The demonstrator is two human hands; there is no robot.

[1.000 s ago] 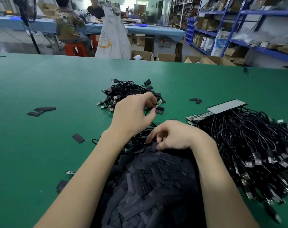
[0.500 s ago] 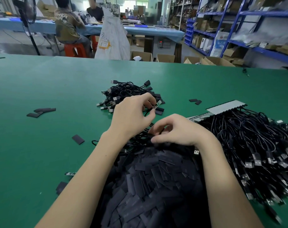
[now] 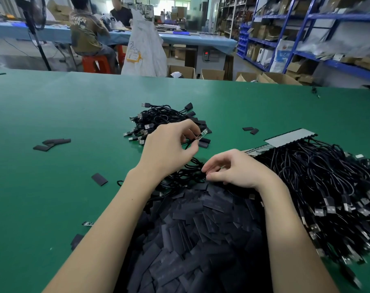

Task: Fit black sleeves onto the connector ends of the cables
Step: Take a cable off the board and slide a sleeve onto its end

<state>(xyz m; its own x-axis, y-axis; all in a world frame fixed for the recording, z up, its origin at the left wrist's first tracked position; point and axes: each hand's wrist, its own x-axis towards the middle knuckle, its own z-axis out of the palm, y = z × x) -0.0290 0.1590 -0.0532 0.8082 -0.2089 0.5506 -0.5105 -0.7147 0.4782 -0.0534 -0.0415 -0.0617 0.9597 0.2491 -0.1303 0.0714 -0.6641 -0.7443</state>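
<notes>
The left hand pinches a cable's bare connector end while the right hand pinches at the black sleeves heap on the table; several flat sleeves might lift together, jamming the fit.

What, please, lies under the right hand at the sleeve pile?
Under the right hand lie black sleeves and looped cable; whatever its curled fingertips pinch is covered.
</notes>
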